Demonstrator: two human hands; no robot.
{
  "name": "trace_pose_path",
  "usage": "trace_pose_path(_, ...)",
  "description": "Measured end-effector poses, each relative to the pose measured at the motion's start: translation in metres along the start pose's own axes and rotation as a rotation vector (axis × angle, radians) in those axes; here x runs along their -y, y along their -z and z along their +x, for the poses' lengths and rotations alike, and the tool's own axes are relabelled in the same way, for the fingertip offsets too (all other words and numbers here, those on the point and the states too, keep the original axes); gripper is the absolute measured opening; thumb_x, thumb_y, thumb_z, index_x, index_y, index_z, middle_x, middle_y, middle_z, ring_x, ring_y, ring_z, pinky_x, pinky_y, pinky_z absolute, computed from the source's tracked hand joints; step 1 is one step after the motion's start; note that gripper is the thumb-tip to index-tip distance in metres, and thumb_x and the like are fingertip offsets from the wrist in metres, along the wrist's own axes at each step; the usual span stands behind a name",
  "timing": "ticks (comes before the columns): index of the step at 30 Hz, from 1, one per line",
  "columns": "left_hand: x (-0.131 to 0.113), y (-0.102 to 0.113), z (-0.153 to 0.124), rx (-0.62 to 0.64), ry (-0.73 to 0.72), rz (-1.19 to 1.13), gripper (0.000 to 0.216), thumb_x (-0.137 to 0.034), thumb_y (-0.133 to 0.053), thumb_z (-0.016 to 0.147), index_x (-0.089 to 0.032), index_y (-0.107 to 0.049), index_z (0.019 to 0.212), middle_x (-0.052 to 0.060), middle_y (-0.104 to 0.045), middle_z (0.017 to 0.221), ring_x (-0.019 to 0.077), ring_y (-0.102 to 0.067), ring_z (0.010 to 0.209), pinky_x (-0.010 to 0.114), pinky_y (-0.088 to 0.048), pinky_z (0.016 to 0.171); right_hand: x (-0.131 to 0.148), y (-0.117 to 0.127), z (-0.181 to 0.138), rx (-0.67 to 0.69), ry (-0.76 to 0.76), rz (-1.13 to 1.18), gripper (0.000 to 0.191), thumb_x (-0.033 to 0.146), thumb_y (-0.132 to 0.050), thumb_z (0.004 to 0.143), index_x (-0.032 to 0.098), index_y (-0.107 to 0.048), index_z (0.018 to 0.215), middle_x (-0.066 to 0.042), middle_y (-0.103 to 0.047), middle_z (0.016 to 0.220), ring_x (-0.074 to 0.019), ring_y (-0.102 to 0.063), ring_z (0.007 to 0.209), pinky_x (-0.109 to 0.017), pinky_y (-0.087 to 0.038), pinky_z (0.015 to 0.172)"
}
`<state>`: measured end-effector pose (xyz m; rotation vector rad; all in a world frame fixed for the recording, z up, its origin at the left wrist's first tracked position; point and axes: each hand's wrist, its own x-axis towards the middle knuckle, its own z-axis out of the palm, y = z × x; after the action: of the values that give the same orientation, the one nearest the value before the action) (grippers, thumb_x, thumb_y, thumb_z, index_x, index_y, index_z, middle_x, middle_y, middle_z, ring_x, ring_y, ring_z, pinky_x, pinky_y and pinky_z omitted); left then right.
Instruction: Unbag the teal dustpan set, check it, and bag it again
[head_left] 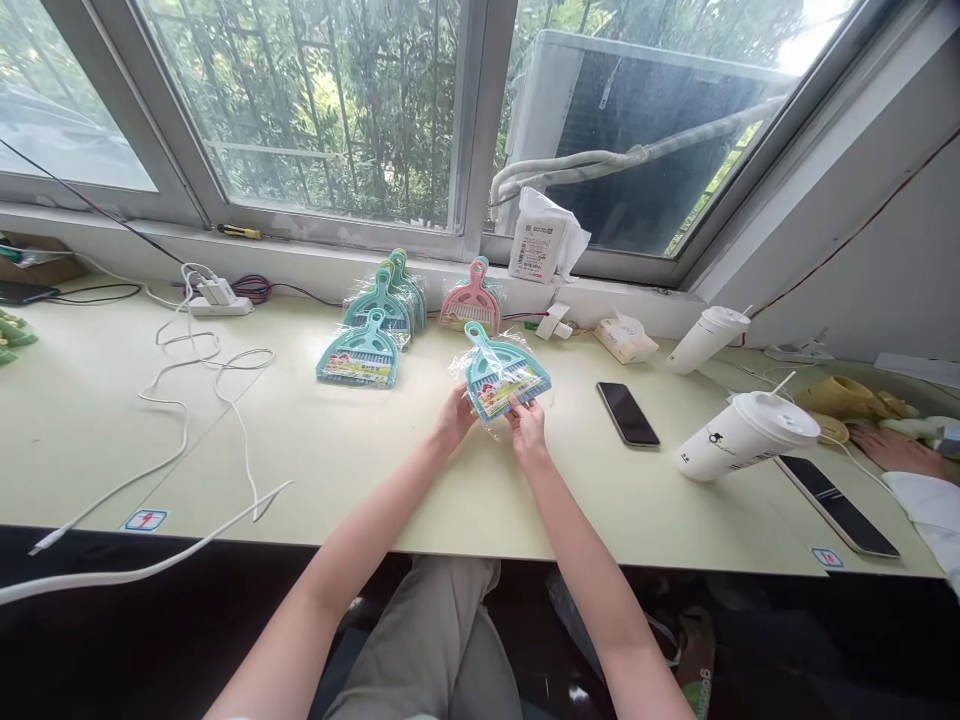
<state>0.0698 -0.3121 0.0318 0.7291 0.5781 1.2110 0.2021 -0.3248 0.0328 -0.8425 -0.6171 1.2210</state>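
Observation:
Between my two hands is a teal mini dustpan and brush set [504, 372] in clear plastic wrap, with a colourful label, its handle tilted up and left. My left hand [456, 418] grips its lower left corner, the fingers partly hidden behind it. My right hand [527, 424] closes on its lower edge, thumb in front on the label. To the left stands another wrapped teal dustpan set [360, 355], in front of a row of several teal and green ones [381, 298]. A pink dustpan set [472, 302] leans near the sill behind the held one.
Right of my hands lie a black phone [628, 414], a tissue pack [625, 336] and two white lidded cups [746, 435] [709, 338]. White cables [184, 405] and a power strip [219, 299] occupy the left. Another person's hand [892, 450] rests at the far right beside a second phone [840, 508].

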Motion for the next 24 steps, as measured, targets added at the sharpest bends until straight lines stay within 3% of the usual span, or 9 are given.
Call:
trace_pose_path(5, 0.004, -0.006, -0.009, 0.064, 0.005, 0.166, 0.056, -0.035, -0.070, 0.075, -0.023, -0.050, 0.126, 0.008, -0.057, 0.130, 0.0263, -0.055, 0.115, 0.040, -0.046, 0.093, -0.002, -0.002, -0.004, -0.032, 0.053, -0.059, 0.039, 0.026, -0.071, 0.069, 0.020, -0.058, 0.105, -0.006, -0.068, 0.109, -0.0192, -0.066, 0.100, -0.034, -0.056, 0.088)
trace_pose_path(8, 0.011, -0.011, -0.008, 0.050, 0.056, 0.157, 0.053, -0.037, -0.068, 0.076, -0.024, -0.050, 0.124, 0.008, -0.054, 0.133, 0.0268, -0.052, 0.120, 0.039, -0.047, 0.092, -0.001, -0.001, -0.004, -0.073, 0.083, -0.053, 0.038, 0.027, -0.068, 0.071, 0.021, -0.057, 0.107, -0.006, -0.068, 0.107, -0.0184, -0.066, 0.099, -0.033, -0.055, 0.089)
trace_pose_path(13, 0.005, -0.006, 0.003, -0.058, -0.010, 0.141, 0.042, -0.038, -0.066, 0.075, -0.020, -0.058, 0.112, 0.009, -0.062, 0.121, 0.0260, -0.055, 0.116, 0.037, -0.046, 0.092, 0.001, -0.003, -0.005, -0.045, 0.054, -0.036, 0.042, 0.026, -0.070, 0.069, 0.021, -0.056, 0.108, -0.007, -0.068, 0.109, -0.0195, -0.065, 0.102, -0.034, -0.055, 0.088)
trace_pose_path(16, -0.003, -0.002, 0.004, -0.040, -0.061, 0.139, 0.045, -0.035, -0.069, 0.072, -0.019, -0.059, 0.113, 0.008, -0.065, 0.115, 0.0260, -0.059, 0.110, 0.040, -0.046, 0.092, 0.000, -0.004, -0.004, 0.007, 0.031, -0.015, 0.042, 0.025, -0.073, 0.067, 0.020, -0.057, 0.106, -0.006, -0.067, 0.111, -0.0192, -0.064, 0.103, -0.034, -0.055, 0.089)
trace_pose_path(24, -0.033, 0.005, 0.003, -0.004, -0.141, 0.195, 0.045, -0.051, -0.060, 0.078, -0.019, -0.063, 0.109, 0.007, -0.068, 0.106, 0.0291, -0.058, 0.111, 0.042, -0.046, 0.094, 0.002, -0.003, -0.003, 0.155, -0.029, -0.070, 0.038, 0.027, -0.076, 0.065, 0.020, -0.060, 0.098, -0.005, -0.069, 0.104, -0.0192, -0.066, 0.094, -0.035, -0.057, 0.083)
